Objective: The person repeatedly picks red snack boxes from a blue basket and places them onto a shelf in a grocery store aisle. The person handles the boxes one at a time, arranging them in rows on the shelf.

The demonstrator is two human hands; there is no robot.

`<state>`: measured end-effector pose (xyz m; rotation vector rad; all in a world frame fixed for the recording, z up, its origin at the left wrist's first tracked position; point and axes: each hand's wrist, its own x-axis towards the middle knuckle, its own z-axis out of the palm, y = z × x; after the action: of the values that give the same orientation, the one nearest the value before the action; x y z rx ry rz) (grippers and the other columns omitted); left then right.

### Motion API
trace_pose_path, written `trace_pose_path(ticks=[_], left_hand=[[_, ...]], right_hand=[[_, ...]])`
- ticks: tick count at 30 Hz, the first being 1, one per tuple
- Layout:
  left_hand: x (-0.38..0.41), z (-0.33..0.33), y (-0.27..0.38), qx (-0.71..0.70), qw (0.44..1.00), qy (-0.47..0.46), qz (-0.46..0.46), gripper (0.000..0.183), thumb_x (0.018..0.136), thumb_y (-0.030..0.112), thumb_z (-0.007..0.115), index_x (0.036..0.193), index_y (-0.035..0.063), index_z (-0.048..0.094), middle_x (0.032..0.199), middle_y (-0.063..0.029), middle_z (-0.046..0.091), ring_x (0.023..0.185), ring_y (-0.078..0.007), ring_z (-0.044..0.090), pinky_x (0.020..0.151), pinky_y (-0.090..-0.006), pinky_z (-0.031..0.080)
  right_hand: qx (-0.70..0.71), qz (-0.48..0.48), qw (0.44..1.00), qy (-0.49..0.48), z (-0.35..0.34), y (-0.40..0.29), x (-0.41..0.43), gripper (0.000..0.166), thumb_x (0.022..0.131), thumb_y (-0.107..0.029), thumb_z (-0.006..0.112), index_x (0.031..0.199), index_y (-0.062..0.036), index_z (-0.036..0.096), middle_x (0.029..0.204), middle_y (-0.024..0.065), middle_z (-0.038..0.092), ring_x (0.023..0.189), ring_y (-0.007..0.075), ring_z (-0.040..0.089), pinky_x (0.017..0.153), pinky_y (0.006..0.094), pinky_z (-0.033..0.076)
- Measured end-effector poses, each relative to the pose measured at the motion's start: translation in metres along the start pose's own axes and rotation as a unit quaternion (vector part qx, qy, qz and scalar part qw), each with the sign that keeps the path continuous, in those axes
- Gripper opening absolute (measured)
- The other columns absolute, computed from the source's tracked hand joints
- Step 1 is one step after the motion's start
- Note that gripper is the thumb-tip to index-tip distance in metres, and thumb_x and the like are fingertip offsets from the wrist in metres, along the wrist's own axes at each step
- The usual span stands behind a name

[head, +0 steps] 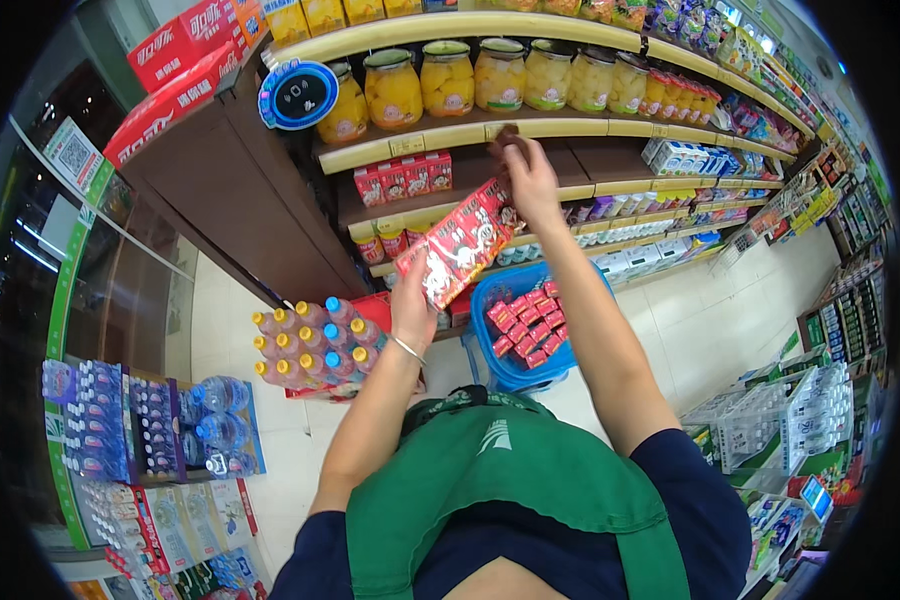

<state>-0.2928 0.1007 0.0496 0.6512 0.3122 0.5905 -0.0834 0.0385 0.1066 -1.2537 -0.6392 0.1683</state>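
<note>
My left hand (414, 309) grips the lower end of a row of red drink cartons (457, 244) printed with cartoon figures, tilted in front of the shelves. Just above its upper end, my right hand (529, 176) pinches a crumpled dark brown piece (504, 141), perhaps a cloth, close to a yellow shelf edge. Similar red cartons (405, 178) stand side by side on the brown shelf (480, 166) behind. Below my hands, a blue plastic basket (487, 360) contains many small red cartons (529, 322), partly hidden by my right forearm.
Glass jars of fruit (448, 79) line the shelf above. Bottles with yellow and blue caps (315, 341) stand on the floor at left, beside the brown shelf end panel (247, 187). Packs of bottled water (221, 424) are stacked farther left. White-and-blue cartons (690, 159) sit along the shelf at right.
</note>
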Motion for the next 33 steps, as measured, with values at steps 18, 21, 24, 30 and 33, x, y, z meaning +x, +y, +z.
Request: trace_pose_path(ticks=[18,21,24,30,33], left_hand=[[-0.017,0.018,0.011,-0.072,0.994,-0.021,-0.083,0.067,0.091,0.059,0.036,0.133,0.0077,0.036,0.131,-0.0126,0.048,0.118,-0.0321,0.05,0.096,-0.0496,0.044],[-0.027,0.019,0.015,-0.107,0.986,-0.032,-0.126,0.064,0.091,0.058,0.038,0.132,0.0095,0.038,0.131,-0.0117,0.049,0.118,-0.0311,0.05,0.095,-0.0502,0.045],[-0.019,0.013,0.005,-0.173,0.966,-0.036,-0.19,0.058,0.091,0.054,0.042,0.128,0.0105,0.044,0.127,-0.0119,0.053,0.116,-0.0304,0.052,0.096,-0.0516,0.043],[-0.018,0.017,-0.009,-0.174,0.976,0.001,-0.128,0.054,0.093,0.052,0.042,0.127,0.01,0.045,0.124,-0.0109,0.055,0.113,-0.0279,0.054,0.093,-0.0485,0.046],[-0.011,0.014,-0.008,-0.12,0.993,0.01,-0.012,0.051,0.095,0.047,0.042,0.126,0.0073,0.045,0.124,-0.0088,0.055,0.111,-0.0241,0.056,0.093,-0.0407,0.046]], right_hand=[[-0.187,-0.115,0.975,-0.032,-0.015,0.031,-0.043,0.028,0.089,-0.007,0.047,0.115,-0.0005,0.053,0.112,0.0137,0.06,0.1,0.0275,0.06,0.084,0.0341,0.048],[0.258,0.275,0.923,-0.084,-0.04,0.009,-0.029,0.033,0.094,-0.02,0.048,0.123,-0.0031,0.052,0.12,0.01,0.058,0.108,0.0228,0.057,0.092,0.037,0.046],[0.471,0.209,0.837,-0.182,-0.028,0.006,-0.04,0.05,0.095,-0.038,0.04,0.134,-0.0057,0.042,0.131,0.0127,0.051,0.119,0.031,0.049,0.099,0.0451,0.042],[0.601,0.285,0.739,-0.105,0.028,0.025,-0.096,0.043,0.095,-0.037,0.039,0.125,-0.0068,0.048,0.126,0.0142,0.053,0.12,0.0316,0.047,0.101,0.0493,0.038],[0.529,0.354,0.766,0.09,0.041,0.012,-0.139,0.035,0.096,-0.021,0.037,0.126,-0.0039,0.046,0.129,0.0149,0.05,0.122,0.0288,0.045,0.107,0.0478,0.031]])
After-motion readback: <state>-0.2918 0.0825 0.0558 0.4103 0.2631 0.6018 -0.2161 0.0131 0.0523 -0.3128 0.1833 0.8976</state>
